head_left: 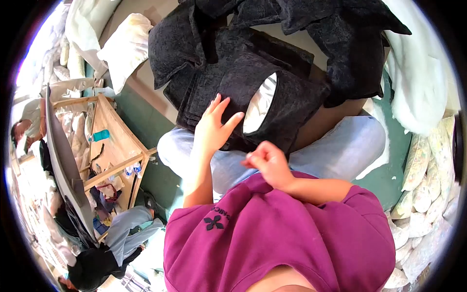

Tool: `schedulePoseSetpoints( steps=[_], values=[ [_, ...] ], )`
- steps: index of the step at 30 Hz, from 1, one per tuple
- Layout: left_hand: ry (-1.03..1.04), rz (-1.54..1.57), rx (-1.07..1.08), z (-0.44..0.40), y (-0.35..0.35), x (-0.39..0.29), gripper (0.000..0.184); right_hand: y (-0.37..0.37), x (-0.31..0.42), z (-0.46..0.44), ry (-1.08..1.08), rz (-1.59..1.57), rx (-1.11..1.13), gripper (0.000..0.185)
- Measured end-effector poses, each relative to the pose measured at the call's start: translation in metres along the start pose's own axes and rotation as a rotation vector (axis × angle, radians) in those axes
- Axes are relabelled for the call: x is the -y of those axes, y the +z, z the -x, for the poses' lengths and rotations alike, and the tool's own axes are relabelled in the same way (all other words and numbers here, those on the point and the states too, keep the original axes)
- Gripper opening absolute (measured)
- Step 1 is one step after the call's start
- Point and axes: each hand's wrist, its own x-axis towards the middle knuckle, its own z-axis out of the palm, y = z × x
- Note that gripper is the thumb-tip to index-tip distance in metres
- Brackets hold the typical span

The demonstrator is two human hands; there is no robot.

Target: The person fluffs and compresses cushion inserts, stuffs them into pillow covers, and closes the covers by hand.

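A black fabric cushion [221, 80] lies in front of my crossed legs. Through a long slit in its cover a shiny white inner [260, 104] shows. My left hand [214, 124] rests on the cushion left of the slit, fingers spread, nothing in it. Close to my body, below the slit, my right hand [269, 164] is closed with the fingers curled together. Whatever it may hold is too small or hidden to make out. More black cushions [357, 53] lie against the far side and the right.
At upper left sits a white stuffed bag [129, 46]. White batting [418, 82] hangs at right above stacked filled bags [421, 180]. A wooden frame [116, 126] stands on the left, with a teal bottle [100, 135] inside. Another person [121, 238] is at lower left.
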Motion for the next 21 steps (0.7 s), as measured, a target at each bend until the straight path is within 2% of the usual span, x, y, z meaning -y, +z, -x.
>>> schedulePoseSetpoints(
  steps=[2, 3, 4, 5, 6, 8, 9, 10, 12, 14, 16, 17, 19, 20, 21],
  values=[
    [0.014, -0.243, -0.079, -0.01, 0.011, -0.008, 0.066, -0.005, -0.004, -0.008, 0.063, 0.26, 0.294, 0.027],
    [0.059, -0.395, -0.168, -0.013, 0.021, -0.007, 0.068, -0.007, 0.003, -0.011, -0.027, 0.352, 0.256, 0.028],
    [0.103, -0.545, -0.259, -0.016, 0.028, -0.012, 0.069, -0.007, 0.021, -0.014, -0.164, 0.423, 0.173, 0.025],
    [0.127, -0.537, -0.32, -0.014, 0.033, -0.021, 0.06, -0.012, 0.034, -0.025, -0.437, 0.579, 0.117, 0.023],
    [0.086, -0.546, -0.292, -0.015, 0.032, -0.037, 0.045, -0.02, 0.048, -0.037, -0.703, 0.731, 0.057, 0.02],
    [-0.007, -0.519, -0.185, -0.018, 0.039, -0.049, 0.03, -0.031, 0.084, -0.059, -0.975, 1.057, 0.001, 0.016],
    [0.062, -0.581, -0.285, -0.026, 0.044, -0.041, 0.027, -0.036, 0.094, -0.07, -1.019, 1.157, 0.07, 0.016],
    [0.02, -0.608, -0.248, -0.031, 0.042, -0.039, 0.026, -0.041, 0.101, -0.08, -1.066, 1.255, 0.141, 0.015],
    [-0.061, -0.663, -0.174, -0.038, 0.034, -0.036, 0.025, -0.055, 0.095, -0.105, -1.063, 1.385, 0.427, 0.016],
    [-0.037, -0.662, -0.082, -0.034, 0.02, -0.036, 0.025, -0.065, 0.084, -0.122, -0.891, 1.571, 0.548, 0.021],
    [0.036, -0.598, 0.074, -0.029, 0.017, -0.026, 0.027, -0.06, 0.074, -0.119, -0.769, 1.631, 0.47, 0.028],
    [0.042, -0.381, 0.199, -0.033, 0.012, -0.019, 0.029, -0.055, 0.068, -0.116, -0.759, 1.648, 0.408, 0.034],
    [0.049, 0.061, 0.441, -0.042, 0.005, -0.006, 0.034, -0.056, 0.046, -0.126, -0.817, 1.727, 0.235, 0.033],
    [-0.044, 0.245, 0.559, -0.04, 0.01, -0.01, 0.036, -0.059, 0.038, -0.131, -0.842, 1.766, 0.137, 0.033],
    [-0.141, 0.429, 0.676, -0.035, 0.021, -0.02, 0.039, -0.063, 0.041, -0.139, -0.489, 2.072, 0.272, 0.038]
  ],
)
